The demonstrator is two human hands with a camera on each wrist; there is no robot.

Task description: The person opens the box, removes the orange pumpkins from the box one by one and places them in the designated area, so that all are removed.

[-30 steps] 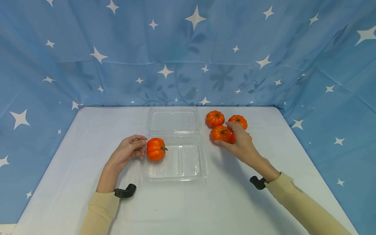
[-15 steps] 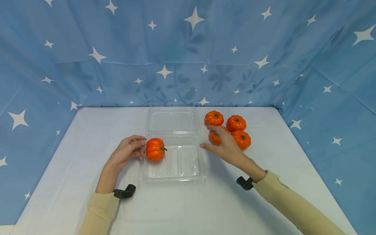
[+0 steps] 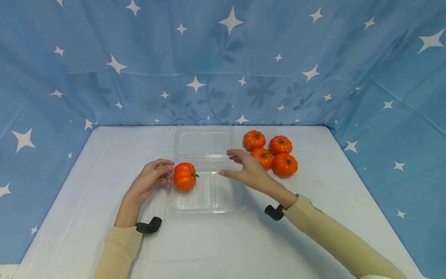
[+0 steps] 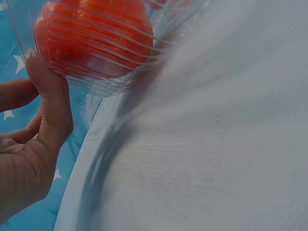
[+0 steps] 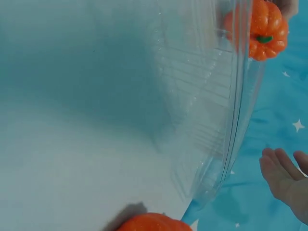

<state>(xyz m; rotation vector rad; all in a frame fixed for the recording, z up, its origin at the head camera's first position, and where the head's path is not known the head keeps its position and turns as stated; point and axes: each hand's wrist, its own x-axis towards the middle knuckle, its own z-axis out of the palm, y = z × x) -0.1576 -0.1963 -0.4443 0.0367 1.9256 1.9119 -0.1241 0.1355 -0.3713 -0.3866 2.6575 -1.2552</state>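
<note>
A clear plastic clamshell container (image 3: 203, 209) lies on the table with its lid (image 3: 205, 143) laid back. One small orange pumpkin (image 3: 184, 176) with a green stem rests in the container's left part. At the left rim, my left hand (image 3: 150, 180) holds the container's edge; in the left wrist view the thumb (image 4: 50, 91) touches the plastic wall. My right hand (image 3: 252, 170) hovers over the container's right side, thumb and fingers spread apart and nothing between them. The right wrist view also shows this hand (image 5: 288, 183) holding nothing, apart from the container's side.
Several more orange pumpkins (image 3: 285, 165) sit in a cluster on the table to the right of the container. A white cloth covers the table (image 3: 209, 248). Behind it hangs a blue curtain (image 3: 209, 50) with white stars.
My right hand has moved left from the pumpkin cluster to over the container's right side, carrying nothing. The left hand and the pumpkin in the container have kept their places.
</note>
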